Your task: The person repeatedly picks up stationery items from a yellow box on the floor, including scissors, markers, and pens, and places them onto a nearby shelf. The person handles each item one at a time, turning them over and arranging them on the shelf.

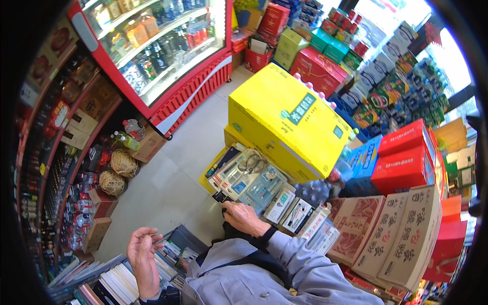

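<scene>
My left hand [145, 255] is raised above a grey crate [183, 236] of packaged goods, palm partly turned up, its fingers loosely bent and nothing seen in them. My right hand [244, 219] is lowered, back upward, with bent fingers beside a small black packet [222, 196] at the near corner of a stack of stationery packs. Whether it grips something is hidden. On that stack lie a pair of scissors [253, 163] with round handles and a light-blue blister pack [263, 187]. Next to them stand a white box [280, 204] and a box of permanent markers [297, 215].
A large yellow carton [286, 118] stands beyond the stack. Brown cartons [404, 232] and red boxes [404, 156] are piled at right. A red-framed drinks cooler [198, 91] and bottle shelves [68, 148] stand at left. Books [118, 284] fill a bin at lower left.
</scene>
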Demonstrator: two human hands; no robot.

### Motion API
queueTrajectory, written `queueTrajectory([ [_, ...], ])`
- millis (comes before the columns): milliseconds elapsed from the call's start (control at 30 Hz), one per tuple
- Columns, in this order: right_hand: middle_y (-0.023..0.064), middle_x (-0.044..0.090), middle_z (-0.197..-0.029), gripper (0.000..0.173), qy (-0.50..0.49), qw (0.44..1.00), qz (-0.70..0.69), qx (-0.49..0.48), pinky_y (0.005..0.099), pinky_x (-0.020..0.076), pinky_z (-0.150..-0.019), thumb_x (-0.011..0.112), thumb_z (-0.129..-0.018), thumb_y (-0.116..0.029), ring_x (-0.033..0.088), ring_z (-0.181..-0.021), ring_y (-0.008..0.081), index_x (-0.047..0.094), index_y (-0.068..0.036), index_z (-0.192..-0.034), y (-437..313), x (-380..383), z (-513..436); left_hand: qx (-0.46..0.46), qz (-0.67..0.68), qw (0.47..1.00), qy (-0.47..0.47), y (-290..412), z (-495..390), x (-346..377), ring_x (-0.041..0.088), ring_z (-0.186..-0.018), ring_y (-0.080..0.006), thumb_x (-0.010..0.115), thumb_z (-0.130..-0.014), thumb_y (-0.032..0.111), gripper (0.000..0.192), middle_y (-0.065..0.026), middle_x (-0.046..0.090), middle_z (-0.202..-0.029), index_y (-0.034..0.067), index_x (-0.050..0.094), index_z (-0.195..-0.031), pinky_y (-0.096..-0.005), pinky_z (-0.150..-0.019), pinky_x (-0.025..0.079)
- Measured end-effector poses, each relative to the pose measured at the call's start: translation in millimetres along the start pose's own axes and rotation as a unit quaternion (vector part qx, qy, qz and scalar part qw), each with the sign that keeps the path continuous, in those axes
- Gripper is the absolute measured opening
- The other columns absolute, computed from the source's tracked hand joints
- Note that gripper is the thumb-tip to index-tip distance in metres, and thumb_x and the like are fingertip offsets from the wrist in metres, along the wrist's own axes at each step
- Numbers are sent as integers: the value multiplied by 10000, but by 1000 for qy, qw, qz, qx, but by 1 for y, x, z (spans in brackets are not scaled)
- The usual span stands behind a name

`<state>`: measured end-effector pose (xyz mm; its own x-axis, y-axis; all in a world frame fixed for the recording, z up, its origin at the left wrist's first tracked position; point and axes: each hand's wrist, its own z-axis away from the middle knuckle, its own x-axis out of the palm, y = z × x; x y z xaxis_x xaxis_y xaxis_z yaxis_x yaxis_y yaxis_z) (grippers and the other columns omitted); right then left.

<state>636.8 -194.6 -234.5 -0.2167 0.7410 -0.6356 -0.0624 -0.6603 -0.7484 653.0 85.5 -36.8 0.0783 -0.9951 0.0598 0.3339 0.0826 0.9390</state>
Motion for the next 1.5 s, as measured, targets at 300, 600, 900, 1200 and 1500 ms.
queueTrajectory([
  [300,168,703,-956,309,87,994,-27,59,516,529,-742,612,-911,-172,674,-906,402,608,-41,-1192,-13,-3,43,-23,-26,992,-122,-3,-22,12,668,-1003,-189,622,-1002,146,235,-113,674,-1139,12,612,-1195,-314,-846,544],
  [600,171,680,-1018,258,214,952,-5,219,520,532,-779,588,-937,-190,674,-951,396,575,-59,-1158,2,5,164,-74,-25,970,-230,-26,-20,31,673,-997,-180,618,-994,113,213,-108,682,-1133,18,624,-1185,-309,-846,549],
  [900,156,734,-999,320,252,918,-88,293,465,549,-796,617,-931,-218,711,-932,365,636,-38,-1196,13,10,195,-72,-104,950,-285,-68,-37,55,686,-1019,-168,641,-995,106,244,-104,710,-1153,13,644,-1220,-302,-875,556],
  [1200,145,731,-899,278,173,952,-107,231,463,550,-757,596,-940,-164,710,-871,365,631,-9,-1168,18,-25,166,32,-268,922,-277,-141,-112,93,662,-1184,-275,688,-955,215,451,-192,680,-1269,-51,610,-1310,-371,-1024,519],
  [1500,165,715,-940,282,138,969,-92,181,501,540,-748,614,-935,-144,694,-874,397,608,-24,-1191,27,-32,134,178,-460,834,-247,-150,-156,144,566,-1287,-414,737,-870,359,677,-259,585,-1386,-79,555,-1354,-442,-1085,448],
])
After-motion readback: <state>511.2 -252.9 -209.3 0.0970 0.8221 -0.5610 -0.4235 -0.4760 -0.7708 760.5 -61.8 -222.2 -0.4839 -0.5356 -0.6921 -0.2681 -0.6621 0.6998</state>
